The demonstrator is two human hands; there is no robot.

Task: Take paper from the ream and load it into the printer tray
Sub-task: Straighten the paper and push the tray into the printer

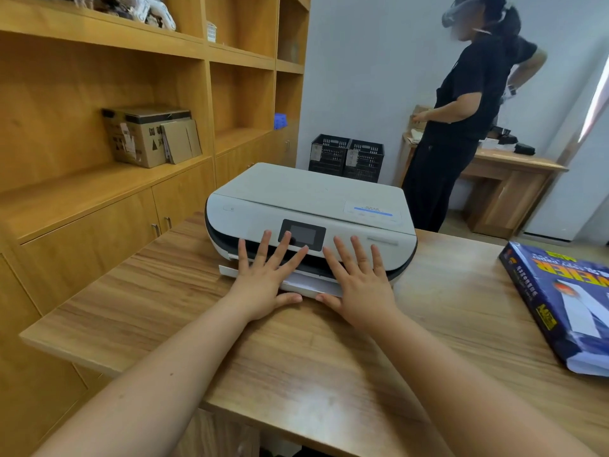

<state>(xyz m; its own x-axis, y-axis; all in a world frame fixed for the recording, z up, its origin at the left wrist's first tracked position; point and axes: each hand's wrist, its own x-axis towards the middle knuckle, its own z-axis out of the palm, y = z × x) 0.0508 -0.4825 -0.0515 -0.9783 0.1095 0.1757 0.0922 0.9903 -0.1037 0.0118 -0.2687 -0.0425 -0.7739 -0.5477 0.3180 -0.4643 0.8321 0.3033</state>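
Observation:
A white printer (pixel 313 199) sits on the wooden table (pixel 296 351). Its paper tray (pixel 309 286) sticks out a little at the front, with white paper showing in it. My left hand (pixel 267 282) and my right hand (pixel 359 282) lie flat with fingers spread against the tray front, thumbs nearly meeting. Neither hand holds anything. The blue paper ream (pixel 566 301) lies at the table's right edge, its near end torn open with white sheets showing.
Wooden shelves (pixel 131 179) with a cardboard box (pixel 145 136) stand to the left. Two black crates (pixel 346 158) sit on the floor behind the printer. A person in black (pixel 461 120) stands by a desk (pixel 514 173) at the back right.

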